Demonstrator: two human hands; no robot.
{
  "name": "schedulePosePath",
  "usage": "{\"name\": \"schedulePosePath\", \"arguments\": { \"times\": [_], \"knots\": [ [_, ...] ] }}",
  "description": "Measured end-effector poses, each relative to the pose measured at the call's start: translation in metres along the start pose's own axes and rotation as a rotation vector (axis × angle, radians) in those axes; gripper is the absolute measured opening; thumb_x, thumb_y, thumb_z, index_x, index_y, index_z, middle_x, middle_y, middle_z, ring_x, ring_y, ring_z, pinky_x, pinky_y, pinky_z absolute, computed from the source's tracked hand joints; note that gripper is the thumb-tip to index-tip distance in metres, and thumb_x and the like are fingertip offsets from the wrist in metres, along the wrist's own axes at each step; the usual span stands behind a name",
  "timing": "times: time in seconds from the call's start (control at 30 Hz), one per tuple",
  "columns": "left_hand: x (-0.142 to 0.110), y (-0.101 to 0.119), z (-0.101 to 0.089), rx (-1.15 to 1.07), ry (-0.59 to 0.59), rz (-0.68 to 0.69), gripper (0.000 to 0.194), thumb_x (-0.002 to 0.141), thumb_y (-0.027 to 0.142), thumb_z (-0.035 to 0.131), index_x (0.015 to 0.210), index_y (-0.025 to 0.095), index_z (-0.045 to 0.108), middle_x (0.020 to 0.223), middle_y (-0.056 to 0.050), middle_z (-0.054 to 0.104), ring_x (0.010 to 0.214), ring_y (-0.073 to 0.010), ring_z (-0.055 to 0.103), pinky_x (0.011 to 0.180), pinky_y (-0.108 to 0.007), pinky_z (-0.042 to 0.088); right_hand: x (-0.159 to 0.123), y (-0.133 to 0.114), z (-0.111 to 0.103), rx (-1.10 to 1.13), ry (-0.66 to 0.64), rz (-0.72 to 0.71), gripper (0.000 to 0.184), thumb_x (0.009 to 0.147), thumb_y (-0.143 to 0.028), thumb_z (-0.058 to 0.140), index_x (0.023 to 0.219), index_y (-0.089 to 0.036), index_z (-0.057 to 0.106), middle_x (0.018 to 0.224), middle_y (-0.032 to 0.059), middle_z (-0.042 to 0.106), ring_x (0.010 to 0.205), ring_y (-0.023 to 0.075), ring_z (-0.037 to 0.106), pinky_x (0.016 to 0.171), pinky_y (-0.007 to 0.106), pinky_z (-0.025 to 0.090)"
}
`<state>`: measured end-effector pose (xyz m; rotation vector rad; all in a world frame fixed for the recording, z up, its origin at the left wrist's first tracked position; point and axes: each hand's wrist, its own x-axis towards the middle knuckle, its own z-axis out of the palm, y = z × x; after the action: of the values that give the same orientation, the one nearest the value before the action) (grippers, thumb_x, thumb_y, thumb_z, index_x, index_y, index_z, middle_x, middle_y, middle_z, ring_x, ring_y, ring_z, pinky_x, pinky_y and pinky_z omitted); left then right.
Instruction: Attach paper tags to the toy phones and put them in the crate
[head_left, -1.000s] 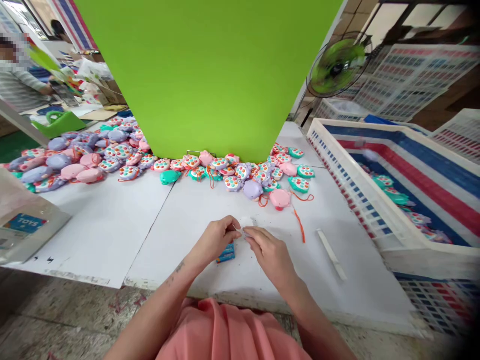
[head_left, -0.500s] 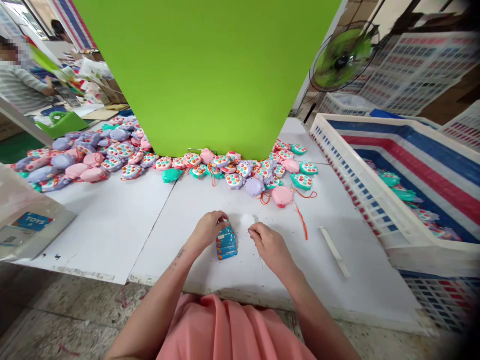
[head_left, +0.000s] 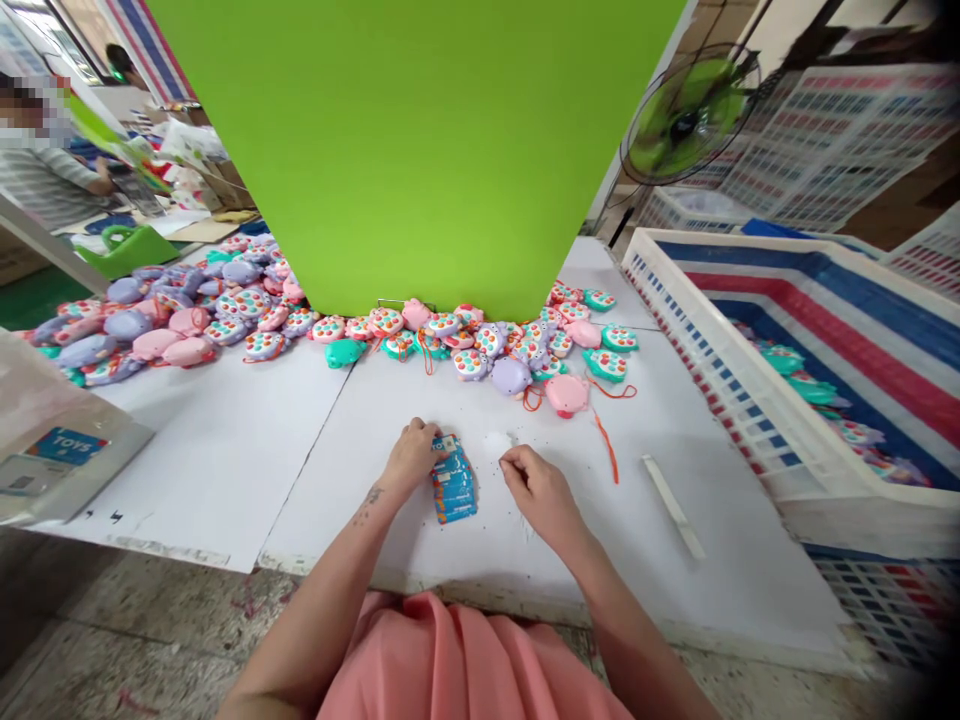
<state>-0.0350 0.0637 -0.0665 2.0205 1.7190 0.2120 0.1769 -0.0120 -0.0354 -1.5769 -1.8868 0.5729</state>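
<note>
**Blue card pack (head_left: 454, 490) at your left hand**

The pack lies flat on the white board top of the bench (head_left: 352, 470), right in front of you, its glossy face printed in blue and orange strips. Your left hand (head_left: 411, 460) is curled at its upper corner with the fingertips touching it, though you cannot tell whether that hand is really gripping. Your right hand (head_left: 538, 495) sits loosely curled just beside the pack, near a small white scrap (head_left: 495, 444), and shows nothing held between its fingers.

Ahead of you, a long heap of pastel toys (head_left: 480, 350) in pink, lilac and teal, with dotted button faces, spreads along the bench against a green backdrop (head_left: 412, 150). A pink toy (head_left: 566, 395) trailing an orange cord lies apart from the heap.

To your right, a white plastic crate (head_left: 720, 400) with a red-and-blue striped lining holds more teal and dotted toys (head_left: 810, 390). A white strip (head_left: 673, 505) lies on the bench just before it.
</note>
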Motion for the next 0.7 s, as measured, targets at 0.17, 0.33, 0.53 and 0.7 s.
{"name": "schedulePosePath", "arguments": {
  "times": [0.17,0.33,0.53,0.7],
  "knots": [
    [0.002,-0.002,-0.001,-0.039,0.03,-0.02,0.027,0.07,0.027,0.069,0.094,0.018,0.06,0.096,-0.007,0.055,0.093,-0.0222,0.053,0.078,-0.029,0.041,0.0,-0.001,0.002,0.022,0.017,-0.006,0.012,0.086,-0.023,0.044,0.085,-0.02,0.055,0.075,0.0015,0.064,0.066,0.0146,0.058,0.06,0.023,0.04],
    [-0.002,-0.005,0.003,-0.105,0.042,-0.025,0.036,0.072,0.023,0.067,0.105,0.02,0.055,0.089,-0.002,0.058,0.083,-0.0166,0.056,0.073,-0.025,0.043,0.002,-0.003,0.004,0.037,0.027,-0.007,0.011,0.085,-0.024,0.046,0.085,-0.019,0.055,0.075,0.0016,0.064,0.066,0.0143,0.058,0.06,0.023,0.04],
    [0.001,-0.008,0.001,-0.128,0.069,-0.063,0.029,0.066,0.029,0.072,0.089,0.017,0.062,0.098,-0.009,0.053,0.096,-0.0235,0.051,0.083,-0.031,0.04,0.002,-0.008,0.004,0.057,0.021,-0.027,0.012,0.086,-0.025,0.045,0.084,-0.019,0.056,0.075,0.0023,0.064,0.065,0.0143,0.058,0.059,0.023,0.041],
    [-0.002,-0.004,-0.004,-0.244,0.086,-0.071,0.029,0.063,0.021,0.071,0.088,0.016,0.058,0.087,-0.005,0.058,0.083,-0.0201,0.054,0.073,-0.03,0.041,0.001,-0.011,0.003,0.061,0.032,-0.032,0.012,0.086,-0.024,0.045,0.083,-0.019,0.056,0.073,0.0019,0.064,0.064,0.0143,0.058,0.059,0.023,0.041]
  ]
}}
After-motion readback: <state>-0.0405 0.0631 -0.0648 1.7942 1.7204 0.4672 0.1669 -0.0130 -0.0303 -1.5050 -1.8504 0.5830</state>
